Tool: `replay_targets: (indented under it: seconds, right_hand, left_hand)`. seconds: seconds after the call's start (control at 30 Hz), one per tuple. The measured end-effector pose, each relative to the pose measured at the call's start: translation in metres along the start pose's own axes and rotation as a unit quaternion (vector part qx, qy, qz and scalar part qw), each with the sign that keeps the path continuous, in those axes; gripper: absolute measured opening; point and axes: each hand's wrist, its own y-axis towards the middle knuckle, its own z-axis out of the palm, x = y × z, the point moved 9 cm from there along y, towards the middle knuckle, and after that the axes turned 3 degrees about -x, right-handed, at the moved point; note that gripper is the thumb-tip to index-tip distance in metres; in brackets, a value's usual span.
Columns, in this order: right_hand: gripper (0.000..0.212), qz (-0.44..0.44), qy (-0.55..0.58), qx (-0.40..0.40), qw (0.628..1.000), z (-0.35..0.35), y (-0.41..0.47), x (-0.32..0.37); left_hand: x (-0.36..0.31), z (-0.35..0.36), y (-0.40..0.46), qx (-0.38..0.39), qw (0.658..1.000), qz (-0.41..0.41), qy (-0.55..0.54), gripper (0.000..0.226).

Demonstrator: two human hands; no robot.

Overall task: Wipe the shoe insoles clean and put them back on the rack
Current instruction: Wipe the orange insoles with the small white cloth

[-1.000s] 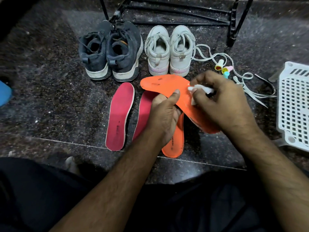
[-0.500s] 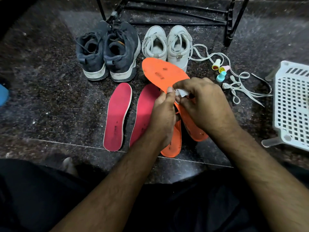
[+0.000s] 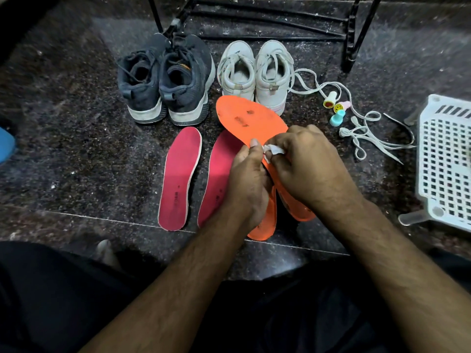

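Held off the floor, tilted, toe end away: orange insole (image 3: 251, 121), dark smudges on its upper face. Gripped at mid-length by the left hand (image 3: 248, 179), thumb on the top face, fingers wrapped beneath. Pinched in the closed right hand (image 3: 308, 165) and pressed against the insole's middle — a small white wipe (image 3: 274, 149). Directly under the hands, flat on the dark speckled stone floor (image 3: 76, 149): second orange insole (image 3: 265, 222), mostly hidden. Just left of it, side by side, two pink insoles (image 3: 179, 177), the nearer one partly covered by the left wrist. Beyond these, dark grey sneakers (image 3: 165, 77) beside white sneakers (image 3: 254, 72). Behind the shoes — black metal rack (image 3: 353, 39). To the right, loose white laces (image 3: 364, 133), three small coloured stamps (image 3: 336, 108), white perforated plastic basket (image 3: 446, 161).
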Motion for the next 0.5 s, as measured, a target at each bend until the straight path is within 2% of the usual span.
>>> replay_targets:
  seconds: [0.2,0.5]
  right_hand:
    - [0.018,0.058,0.03,-0.004,0.998,0.0,-0.011,-0.002]
    - [0.017,0.151,0.09,0.058,0.983,0.007,-0.018,-0.017]
  left_hand:
    - [-0.002,-0.003,0.001,-0.03,0.999,-0.004,-0.033,0.024]
    - [-0.007,-0.007,0.001,-0.046,0.997,-0.004,-0.061,0.044]
